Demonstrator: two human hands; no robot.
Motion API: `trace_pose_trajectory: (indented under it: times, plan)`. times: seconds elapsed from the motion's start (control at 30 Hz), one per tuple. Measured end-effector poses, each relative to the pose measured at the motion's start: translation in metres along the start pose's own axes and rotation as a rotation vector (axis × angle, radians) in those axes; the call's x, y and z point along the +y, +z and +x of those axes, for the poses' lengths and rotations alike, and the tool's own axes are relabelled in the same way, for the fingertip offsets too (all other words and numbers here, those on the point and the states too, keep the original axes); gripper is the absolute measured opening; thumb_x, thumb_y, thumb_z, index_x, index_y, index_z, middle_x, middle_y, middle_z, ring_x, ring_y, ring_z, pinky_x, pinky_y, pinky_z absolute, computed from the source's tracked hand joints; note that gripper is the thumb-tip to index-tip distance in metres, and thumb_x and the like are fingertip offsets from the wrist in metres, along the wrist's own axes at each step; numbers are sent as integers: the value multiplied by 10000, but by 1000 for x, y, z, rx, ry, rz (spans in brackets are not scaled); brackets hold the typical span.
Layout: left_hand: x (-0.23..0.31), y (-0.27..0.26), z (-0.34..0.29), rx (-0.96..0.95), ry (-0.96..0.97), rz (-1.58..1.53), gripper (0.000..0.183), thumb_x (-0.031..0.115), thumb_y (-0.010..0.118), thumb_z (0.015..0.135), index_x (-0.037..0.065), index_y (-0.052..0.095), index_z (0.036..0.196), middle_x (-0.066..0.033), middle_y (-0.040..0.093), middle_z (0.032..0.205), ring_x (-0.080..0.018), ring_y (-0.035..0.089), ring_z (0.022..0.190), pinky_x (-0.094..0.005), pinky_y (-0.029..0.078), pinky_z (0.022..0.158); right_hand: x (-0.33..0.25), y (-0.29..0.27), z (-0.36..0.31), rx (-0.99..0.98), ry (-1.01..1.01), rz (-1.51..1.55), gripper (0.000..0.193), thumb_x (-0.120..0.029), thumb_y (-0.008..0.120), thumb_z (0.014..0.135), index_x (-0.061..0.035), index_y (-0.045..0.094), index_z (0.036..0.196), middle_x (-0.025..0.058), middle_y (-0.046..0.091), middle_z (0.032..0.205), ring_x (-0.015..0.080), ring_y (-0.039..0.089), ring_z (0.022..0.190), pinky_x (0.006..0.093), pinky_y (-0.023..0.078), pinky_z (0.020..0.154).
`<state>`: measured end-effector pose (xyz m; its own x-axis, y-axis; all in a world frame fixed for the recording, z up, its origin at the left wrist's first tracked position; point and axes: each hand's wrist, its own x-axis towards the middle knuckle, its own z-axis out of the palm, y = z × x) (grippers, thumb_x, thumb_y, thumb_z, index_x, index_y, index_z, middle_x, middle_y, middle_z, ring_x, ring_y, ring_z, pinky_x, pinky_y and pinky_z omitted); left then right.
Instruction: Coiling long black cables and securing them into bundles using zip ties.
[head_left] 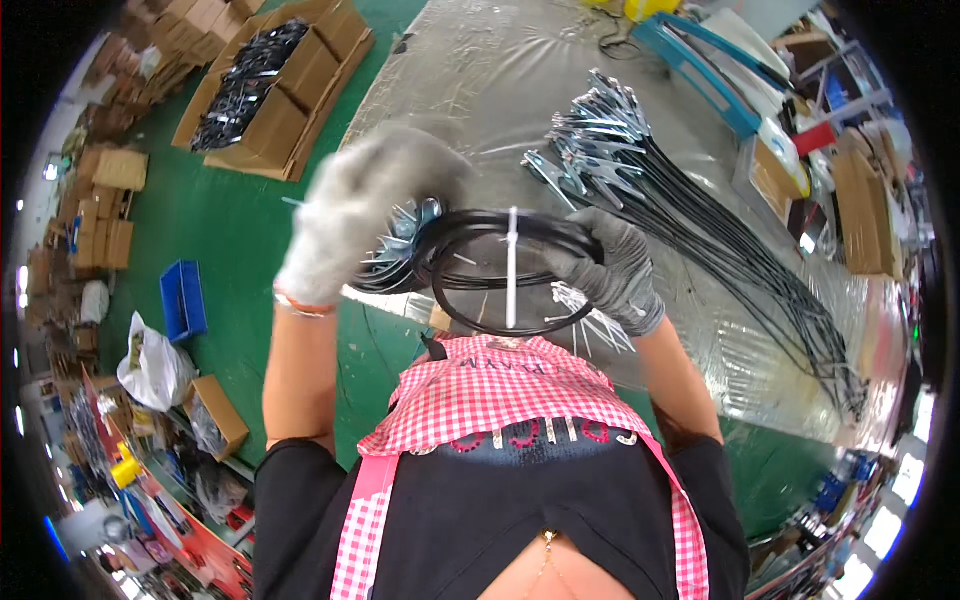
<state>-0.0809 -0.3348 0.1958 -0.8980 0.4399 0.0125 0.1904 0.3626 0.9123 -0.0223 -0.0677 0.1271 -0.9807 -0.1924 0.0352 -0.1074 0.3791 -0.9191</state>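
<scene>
My right hand [620, 270], in a grey glove, is closed on the side of a coil of black cable [437, 275]. A white cable tie [512, 270] stands upright across the loops. Raised left of the coil is my left hand [365, 200] in a white glove, smeared by motion, so its fingers cannot be read. A thin pale tip sticks out beside it. Below that hand lie metal clamps [402, 228] and more coiled black cable [385, 277]. Loose white cable ties [605, 328] fan out on the table under my right hand.
Many long black cables [720, 215] with metal clamps [600, 135] stretch across the plastic-covered table [465, 90]. A blue frame-like object [695, 75] and cardboard box [865, 210] stand at the right. On the green floor are a filled carton [285, 130], blue bin [183, 300] and white bag [155, 368].
</scene>
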Motion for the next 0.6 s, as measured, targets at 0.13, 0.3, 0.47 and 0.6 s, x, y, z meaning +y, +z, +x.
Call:
trace_pose_trajectory:
  times: [0.13,0.3,0.47,0.6]
  plan:
    - [-80,-24,-47,118,-85,-365,392,190,436,972,-40,485,1286,-130,586,1204,-193,565,1092,-289,446,929,-13,36,20,50,87,678,364,-303,756,785,-24,635,984,3,616,773,80,547,683,233,453,637]
    - [-53,-12,-84,262,-441,-394,505,223,667,801,58,535,1260,-17,606,946,-102,519,692,-220,406,579,-20,95,63,40,247,795,280,-314,691,849,-53,611,911,23,614,725,86,566,659,226,468,623]
    - [-145,-65,-71,421,-519,-585,351,198,600,854,-26,600,1125,-136,652,1005,-210,660,869,-297,515,764,5,183,102,141,439,802,320,-366,691,842,-73,643,963,51,645,748,183,637,661,297,522,620]
    - [-190,-78,-54,297,-617,244,543,478,497,867,35,594,1167,-199,662,1041,-323,642,972,-378,449,892,72,224,109,350,157,-570,472,-455,524,899,-130,572,1238,176,593,1082,344,557,1003,460,427,887]
